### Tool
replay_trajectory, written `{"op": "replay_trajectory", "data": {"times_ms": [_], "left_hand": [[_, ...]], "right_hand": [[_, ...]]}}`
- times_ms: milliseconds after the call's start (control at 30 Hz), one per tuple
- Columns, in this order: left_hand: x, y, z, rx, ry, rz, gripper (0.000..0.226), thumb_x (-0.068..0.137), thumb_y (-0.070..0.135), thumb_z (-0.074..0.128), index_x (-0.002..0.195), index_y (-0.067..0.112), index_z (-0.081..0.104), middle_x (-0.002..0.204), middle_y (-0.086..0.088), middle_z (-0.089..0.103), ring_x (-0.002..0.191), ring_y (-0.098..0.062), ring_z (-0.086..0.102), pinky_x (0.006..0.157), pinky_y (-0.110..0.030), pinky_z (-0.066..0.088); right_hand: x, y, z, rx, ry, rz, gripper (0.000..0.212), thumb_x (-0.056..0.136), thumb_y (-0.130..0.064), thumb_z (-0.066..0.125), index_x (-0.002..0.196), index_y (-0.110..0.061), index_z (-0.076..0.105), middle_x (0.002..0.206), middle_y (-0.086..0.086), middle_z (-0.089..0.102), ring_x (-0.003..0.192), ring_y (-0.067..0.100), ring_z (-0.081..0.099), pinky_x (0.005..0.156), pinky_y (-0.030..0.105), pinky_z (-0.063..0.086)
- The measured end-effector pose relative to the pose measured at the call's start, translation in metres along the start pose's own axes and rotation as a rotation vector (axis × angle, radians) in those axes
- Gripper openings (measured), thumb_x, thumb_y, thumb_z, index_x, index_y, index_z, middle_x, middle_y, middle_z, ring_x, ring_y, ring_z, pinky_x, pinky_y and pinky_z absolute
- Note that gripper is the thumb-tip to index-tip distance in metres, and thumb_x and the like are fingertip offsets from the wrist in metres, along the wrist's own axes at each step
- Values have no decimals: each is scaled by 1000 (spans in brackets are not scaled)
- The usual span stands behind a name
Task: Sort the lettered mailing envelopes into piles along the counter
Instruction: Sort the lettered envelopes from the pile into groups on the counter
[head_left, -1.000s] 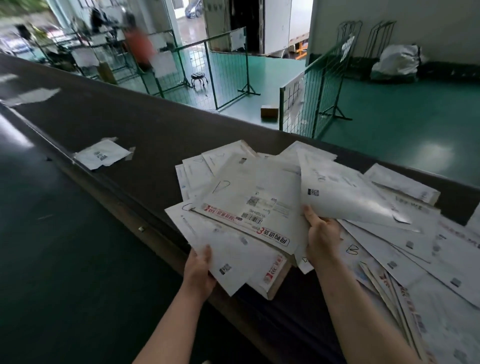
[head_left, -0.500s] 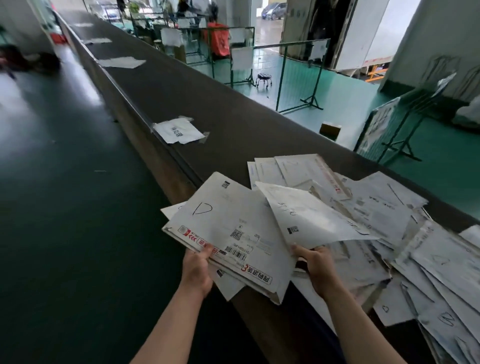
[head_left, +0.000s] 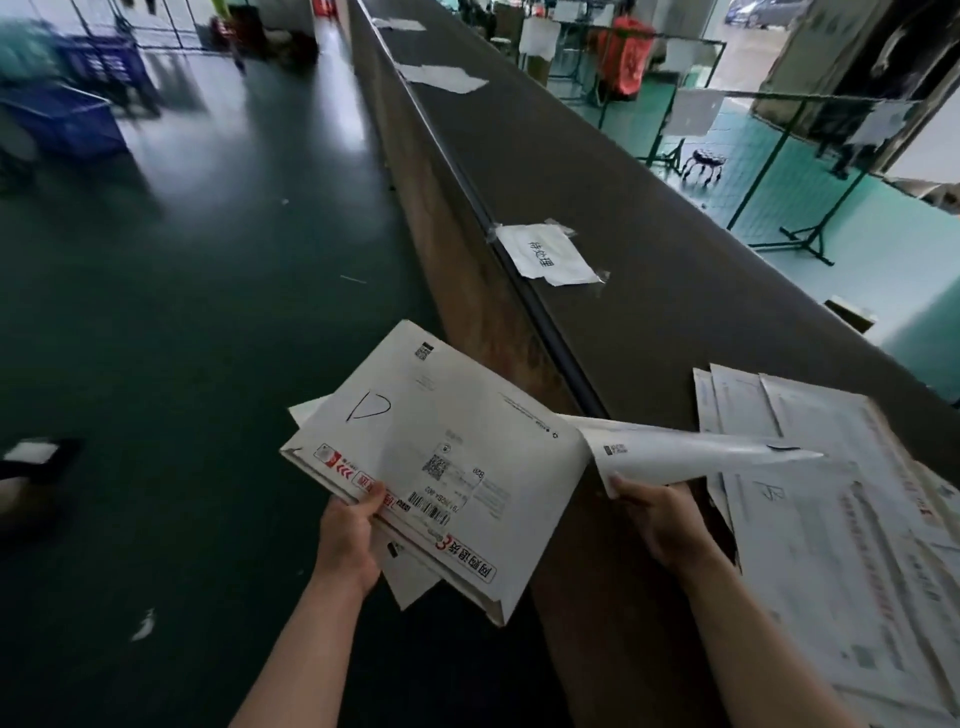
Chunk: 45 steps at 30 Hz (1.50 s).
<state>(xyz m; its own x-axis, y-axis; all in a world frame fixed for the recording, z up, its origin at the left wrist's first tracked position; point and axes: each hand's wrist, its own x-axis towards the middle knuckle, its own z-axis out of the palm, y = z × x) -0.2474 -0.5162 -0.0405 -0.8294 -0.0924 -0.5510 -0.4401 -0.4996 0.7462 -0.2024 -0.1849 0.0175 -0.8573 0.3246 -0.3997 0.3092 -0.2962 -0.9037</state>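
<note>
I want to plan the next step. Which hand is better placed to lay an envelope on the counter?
Probably the right hand: it pinches a single envelope already over the counter. The left hand grips a stack out over the floor.

Envelope stack (head_left: 441, 457) in left hand (head_left: 349, 540): matt white paper, printed labels. Curled envelope (head_left: 691, 449) in right hand (head_left: 662, 519): smoother, faint sheen. Counter (head_left: 649, 249) top: dark, matt; front face looks like brown wood, dark edge strip. Taped sign (head_left: 545, 254): plain paper. Floor (head_left: 197, 270): dark green, glossy, reflective.
</note>
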Motion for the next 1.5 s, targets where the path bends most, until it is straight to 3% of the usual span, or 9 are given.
{"op": "replay_trajectory", "data": {"times_ms": [267,433,633,767,900,967,1133,1200,1500], "left_hand": [[27,24,-28,-377,73,-27,32,106,9,40,130,15,60,115,-9,76,103,-25,73,84,-42,62],[74,47,-12,-459,72,-110,30,106,10,37,125,11,61,110,-14,77,96,-28,76,80,-49,61],[161,82,75,-316,8,-266,31,108,17,38,127,5,59,111,-23,74,91,-36,75,75,-48,62],[204,114,115,-363,-63,-303,33,108,18,37,130,2,56,123,-29,67,102,-44,71,76,-59,61],[255,150,135,-426,-8,-191,31,105,4,37,131,4,56,118,-29,69,100,-43,72,78,-62,59],[282,169,134,-401,48,-127,32,104,1,41,131,6,58,112,-25,73,95,-38,75,77,-56,62],[351,217,130,-265,95,47,35,101,4,48,134,10,57,124,-19,70,111,-34,70,94,-52,56],[387,233,135,-256,95,45,33,101,4,48,133,8,57,125,-21,69,112,-36,69,99,-54,53],[554,331,172,-134,-10,-20,23,93,4,62,114,13,64,118,-17,73,106,-37,71,96,-58,53]], "right_hand": [[65,-6,55,-401,-45,-93,33,88,-7,76,106,-32,64,109,-3,71,106,21,67,88,40,55],[98,-22,96,-462,-294,-129,52,72,-15,85,119,-19,63,111,8,73,106,27,72,83,39,63],[184,-64,154,-418,-691,5,53,79,25,66,109,-18,62,97,0,74,86,4,74,65,19,58],[242,-91,178,-403,-902,7,62,72,7,71,130,-12,60,125,11,71,118,24,67,93,37,59],[310,-106,210,-476,-1010,99,70,67,4,71,135,-3,60,133,16,67,126,37,62,105,60,49],[337,-109,225,-468,-933,123,64,70,4,71,133,-3,60,129,14,70,122,32,65,104,54,52],[407,-101,254,-57,-366,125,69,88,9,61,147,-25,48,137,14,61,114,35,70,97,59,55],[430,-107,278,-26,-331,143,66,93,0,65,148,-33,45,136,12,60,113,34,70,94,60,56],[533,-152,414,-60,63,-16,57,89,1,74,134,-14,43,120,11,61,79,14,76,55,27,60]]}}
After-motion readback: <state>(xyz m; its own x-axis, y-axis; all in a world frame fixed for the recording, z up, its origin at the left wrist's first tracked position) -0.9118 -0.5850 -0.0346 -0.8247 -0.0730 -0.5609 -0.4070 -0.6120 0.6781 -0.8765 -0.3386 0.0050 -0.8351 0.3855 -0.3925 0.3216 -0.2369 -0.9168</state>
